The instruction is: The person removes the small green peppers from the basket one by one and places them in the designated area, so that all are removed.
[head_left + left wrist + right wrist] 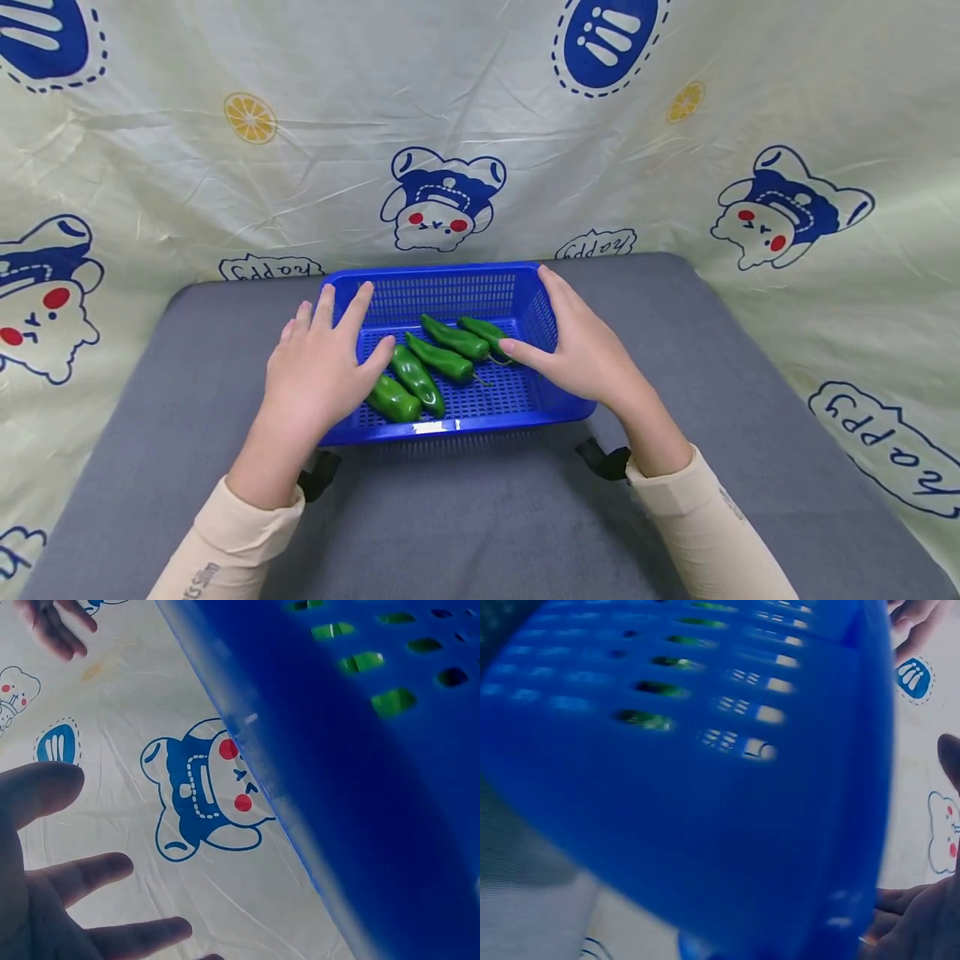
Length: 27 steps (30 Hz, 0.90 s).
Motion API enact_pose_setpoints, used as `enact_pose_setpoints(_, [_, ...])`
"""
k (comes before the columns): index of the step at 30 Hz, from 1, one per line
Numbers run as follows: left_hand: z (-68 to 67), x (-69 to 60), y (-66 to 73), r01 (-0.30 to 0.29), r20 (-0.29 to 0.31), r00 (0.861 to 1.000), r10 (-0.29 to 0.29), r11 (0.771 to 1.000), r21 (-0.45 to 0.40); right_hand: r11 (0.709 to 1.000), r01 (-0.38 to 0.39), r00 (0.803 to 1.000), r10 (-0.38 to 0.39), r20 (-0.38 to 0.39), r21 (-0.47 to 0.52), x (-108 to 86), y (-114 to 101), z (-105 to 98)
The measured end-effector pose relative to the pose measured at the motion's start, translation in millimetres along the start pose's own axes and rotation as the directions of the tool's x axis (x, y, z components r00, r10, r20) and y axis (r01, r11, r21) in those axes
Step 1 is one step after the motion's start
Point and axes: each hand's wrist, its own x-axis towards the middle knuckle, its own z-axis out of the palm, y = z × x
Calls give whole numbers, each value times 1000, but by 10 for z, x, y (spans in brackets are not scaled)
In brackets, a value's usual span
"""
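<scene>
A blue plastic basket point(495, 424) with slotted walls stands on the table, and several green peppers point(441, 360) lie in it, mostly toward the left and middle. Over the basket's left end is my left hand point(318, 367), its fingers spread and nothing held. The left wrist view shows those fingers point(97, 877) apart from the basket wall point(352, 817). At the right end, my right hand point(581, 350) reaches along the rim, thumb stretched out over the inside. In the right wrist view its fingers pass partly behind the rim; whether they touch it I cannot tell.
A grey cloth covers the table point(465, 525). Behind and at both sides hangs a pale curtain point(322, 183) printed with cartoon bears. Dark straps point(603, 460) show at both wrists.
</scene>
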Motion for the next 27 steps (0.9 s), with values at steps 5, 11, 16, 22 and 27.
enact_pose_setpoints(5, [-50, 24, -16, -39, 18, 999, 40, 997, -68, 990, 5, 1000, -8, 22, 139, -96, 168, 68])
enact_pose_setpoints(11, [-135, 119, -87, -89, 79, 991, 112, 963, -254, 974, 27, 999, -36, 37, 224, -200, 347, 165])
enact_pose_setpoints(16, [-218, 183, -121, -84, 126, 983, 136, 932, -353, 964, 38, 997, -55, 58, 263, -242, 425, 236])
enact_pose_setpoints(22, [-277, 298, -61, -92, 174, 968, 180, 902, -422, 959, 27, 995, -53, 87, 282, -276, 505, 290])
enact_pose_setpoints(27, [-265, 482, 19, -73, 228, 956, 185, 902, -425, 953, 27, 995, -56, 89, 300, -296, 558, 341])
